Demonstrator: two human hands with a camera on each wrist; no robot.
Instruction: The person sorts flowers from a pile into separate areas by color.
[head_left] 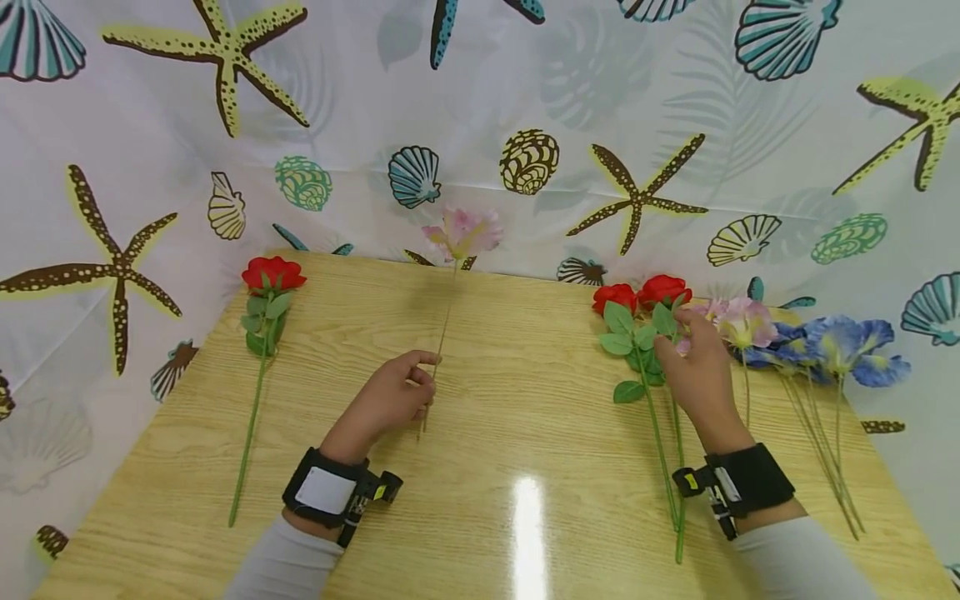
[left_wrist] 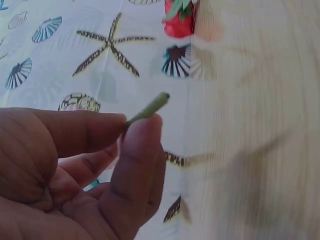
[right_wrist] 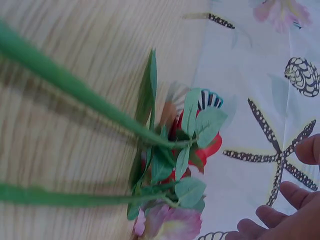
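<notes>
My left hand (head_left: pixel 395 390) pinches the thin stem of a pink artificial flower (head_left: pixel 462 233), holding it upright near the table's middle. In the left wrist view, the green stem end (left_wrist: pixel 152 107) pokes out between thumb and fingertip. My right hand (head_left: pixel 699 362) is over two red artificial roses (head_left: pixel 663 291) with green leaves, which lie at the right. Its fingers are relaxed and apart in the right wrist view, with nothing between them. Beside that hand lies another pink flower (head_left: pixel 742 322), partly hidden behind the fingers.
A single red rose (head_left: pixel 273 273) lies on the left of the wooden table (head_left: pixel 525 400), its stem toward me. Several blue flowers (head_left: pixel 843 346) with thin stems lie at the far right. A patterned cloth (head_left: pixel 480 108) with starfish and shells hangs behind the table.
</notes>
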